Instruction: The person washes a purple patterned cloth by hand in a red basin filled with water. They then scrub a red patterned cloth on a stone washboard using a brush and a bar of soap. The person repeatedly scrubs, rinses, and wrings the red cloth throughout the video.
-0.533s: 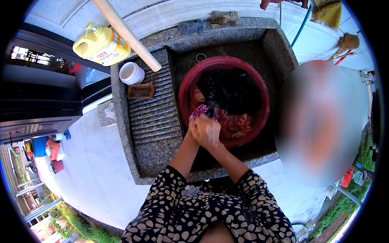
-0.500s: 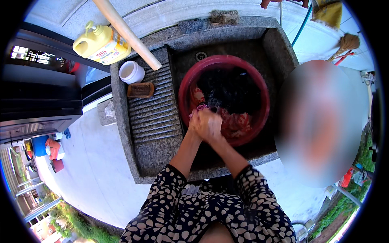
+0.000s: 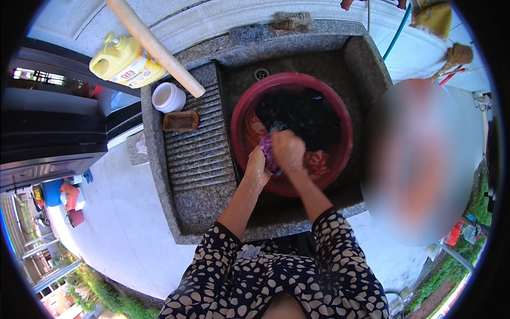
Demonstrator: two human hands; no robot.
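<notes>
Inside a stone wash sink (image 3: 366, 58) stands a red plastic basin (image 3: 348, 127) of water with dark cloth (image 3: 303, 114) in it. Over its near side, a bunched purple cloth (image 3: 267, 151) is stretched between my two hands. My left hand (image 3: 257, 166) grips the cloth from the left, fingers curled round it. Close beside it, my right hand (image 3: 288, 151) is a slightly blurred fist on the cloth's right side. Red-and-white patterning (image 3: 317, 162) shows at the basin's near right; I cannot tell whether it is cloth or print.
On the sink's ribbed washboard side (image 3: 199, 154) lie a brown scrubbing brush (image 3: 180, 121) and a white tub (image 3: 169, 98). A yellow pump bottle (image 3: 127, 61) and a wooden pole (image 3: 156, 48) are at the back left. A blurred patch covers the right.
My hands were clasped together, mostly hiding the cloth. They have since come slightly apart, my right hand shifting right, and more of the purple cloth shows between them.
</notes>
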